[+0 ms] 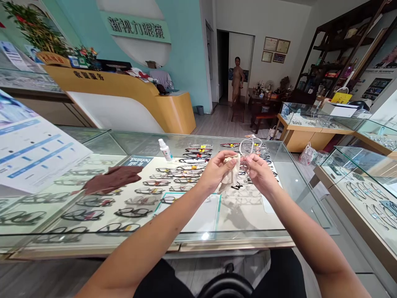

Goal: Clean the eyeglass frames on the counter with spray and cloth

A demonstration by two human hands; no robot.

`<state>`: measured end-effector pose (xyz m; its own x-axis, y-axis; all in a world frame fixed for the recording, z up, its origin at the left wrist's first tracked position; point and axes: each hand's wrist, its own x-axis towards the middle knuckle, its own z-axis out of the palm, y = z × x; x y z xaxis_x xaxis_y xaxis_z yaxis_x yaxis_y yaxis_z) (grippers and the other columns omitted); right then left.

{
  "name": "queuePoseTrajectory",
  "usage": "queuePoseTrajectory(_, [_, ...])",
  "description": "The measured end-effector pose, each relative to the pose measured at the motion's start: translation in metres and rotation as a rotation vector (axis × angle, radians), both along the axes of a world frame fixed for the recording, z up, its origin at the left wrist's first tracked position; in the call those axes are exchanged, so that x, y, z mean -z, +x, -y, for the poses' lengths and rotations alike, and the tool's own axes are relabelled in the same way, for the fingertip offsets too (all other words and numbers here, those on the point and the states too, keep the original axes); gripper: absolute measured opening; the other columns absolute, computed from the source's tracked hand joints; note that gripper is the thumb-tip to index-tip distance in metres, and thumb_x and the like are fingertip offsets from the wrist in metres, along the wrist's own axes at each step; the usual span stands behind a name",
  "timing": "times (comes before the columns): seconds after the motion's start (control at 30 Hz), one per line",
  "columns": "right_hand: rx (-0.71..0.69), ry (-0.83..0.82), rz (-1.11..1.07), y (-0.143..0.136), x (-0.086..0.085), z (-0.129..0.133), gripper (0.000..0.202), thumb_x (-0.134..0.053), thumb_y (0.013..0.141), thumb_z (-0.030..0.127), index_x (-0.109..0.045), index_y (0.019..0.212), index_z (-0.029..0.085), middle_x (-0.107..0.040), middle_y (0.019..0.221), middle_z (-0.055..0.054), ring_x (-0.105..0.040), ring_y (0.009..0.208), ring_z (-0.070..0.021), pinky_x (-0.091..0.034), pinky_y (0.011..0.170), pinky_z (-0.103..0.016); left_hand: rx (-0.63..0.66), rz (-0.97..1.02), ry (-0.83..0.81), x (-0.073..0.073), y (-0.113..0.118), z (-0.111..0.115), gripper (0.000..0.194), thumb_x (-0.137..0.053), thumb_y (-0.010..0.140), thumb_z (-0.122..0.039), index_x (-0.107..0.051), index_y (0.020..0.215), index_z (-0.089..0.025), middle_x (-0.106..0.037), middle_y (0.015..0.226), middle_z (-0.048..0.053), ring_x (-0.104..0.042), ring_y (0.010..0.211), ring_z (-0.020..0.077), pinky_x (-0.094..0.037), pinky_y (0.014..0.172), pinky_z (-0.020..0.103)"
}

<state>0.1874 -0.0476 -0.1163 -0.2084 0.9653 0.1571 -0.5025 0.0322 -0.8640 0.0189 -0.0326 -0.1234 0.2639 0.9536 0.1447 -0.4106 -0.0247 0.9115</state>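
Above the glass display case [198, 211], my left hand [218, 169] is closed around a cream cloth [234, 171]. My right hand [260, 171] pinches a pair of pale, clear-framed eyeglasses [246, 145], whose upper part sticks up above my fingers. The cloth meets the eyeglasses between my two hands; how far it wraps the lens is hidden by my fingers. To the left on the glass top stands a small white spray bottle [165, 150]. Further left lies a crumpled brown cloth [113, 179].
Rows of eyeglasses [133, 212] lie inside the case below the glass. A printed calendar-like card [34, 145] leans in from the left. Behind are a yellow service counter [173, 109] and a person [237, 78] by a doorway. More display cases [366, 194] stand at the right.
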Motion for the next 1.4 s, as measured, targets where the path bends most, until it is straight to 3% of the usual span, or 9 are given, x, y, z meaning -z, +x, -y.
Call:
queuePoseTrajectory(0.23, [0.009,0.016,0.022,0.000,0.002,0.000,0.043,-0.099,0.062,0.053,-0.067,0.071,0.026,-0.076,0.083,0.001,-0.069,0.089,-0.0193,-0.050,0.092,-0.034,-0.135,-0.118,0.099,0.006,0.002,-0.004,0.069,-0.097,0.058,-0.067,-0.051,0.082,-0.021,-0.060,0.071,-0.006,-0.050,0.056,0.0078,-0.038,0.051,0.020])
queuePoseTrajectory(0.37, [0.044,0.030,0.041,0.000,0.003,0.000,0.044,-0.098,0.063,0.055,-0.068,0.072,0.026,-0.076,0.083,0.001,-0.069,0.089,-0.0195,-0.051,0.093,-0.035,-0.250,-0.267,0.221,0.006,0.003,-0.002,0.062,-0.092,0.064,-0.070,-0.058,0.074,-0.018,-0.060,0.076,-0.002,-0.053,0.068,0.0108,-0.041,0.058,0.022])
queuePoseTrajectory(0.6, [0.118,0.038,0.083,-0.001,0.002,0.001,0.046,-0.100,0.058,0.057,-0.069,0.070,0.026,-0.076,0.080,0.002,-0.068,0.084,-0.0173,-0.052,0.088,-0.033,-0.293,-0.298,0.298,0.011,0.006,0.002,0.054,-0.089,0.073,-0.063,-0.058,0.082,-0.020,-0.059,0.075,-0.002,-0.053,0.067,0.0122,-0.042,0.062,0.024])
queuePoseTrajectory(0.87, [0.194,0.083,0.129,-0.001,0.001,0.001,0.046,-0.099,0.057,0.060,-0.072,0.072,0.026,-0.077,0.077,0.001,-0.069,0.082,-0.0181,-0.052,0.084,-0.032,-0.249,-0.461,0.381,0.010,0.003,0.008,0.037,-0.078,0.085,-0.054,-0.062,0.086,-0.021,-0.065,0.084,0.001,-0.062,0.077,0.0164,-0.050,0.070,0.029])
queuePoseTrajectory(1.0, [0.243,0.109,0.156,0.003,-0.001,0.000,0.047,-0.098,0.059,0.061,-0.070,0.073,0.026,-0.076,0.077,0.001,-0.068,0.082,-0.0191,-0.052,0.083,-0.034,-0.378,-0.525,0.526,0.008,0.000,0.006,0.031,-0.071,0.091,-0.051,-0.066,0.084,-0.021,-0.066,0.094,0.005,-0.063,0.090,0.0196,-0.051,0.075,0.030])
queuePoseTrajectory(1.2, [0.377,0.130,0.165,0.008,-0.005,-0.003,0.048,-0.098,0.057,0.060,-0.068,0.072,0.026,-0.073,0.078,0.002,-0.066,0.088,-0.0187,-0.050,0.084,-0.033,-0.407,-0.567,0.513,0.004,-0.003,0.008,0.026,-0.060,0.097,-0.044,-0.060,0.084,-0.021,-0.062,0.078,0.000,-0.057,0.071,0.0155,-0.048,0.069,0.028])
queuePoseTrajectory(1.4, [0.212,0.092,0.116,0.003,-0.006,0.003,0.046,-0.099,0.059,0.058,-0.067,0.070,0.026,-0.075,0.080,0.001,-0.070,0.095,-0.0215,-0.051,0.097,-0.036,-0.467,-0.636,0.488,0.001,-0.007,0.009,0.027,-0.062,0.095,-0.041,-0.054,0.078,-0.022,-0.056,0.069,-0.003,-0.051,0.062,0.0136,-0.040,0.061,0.027])
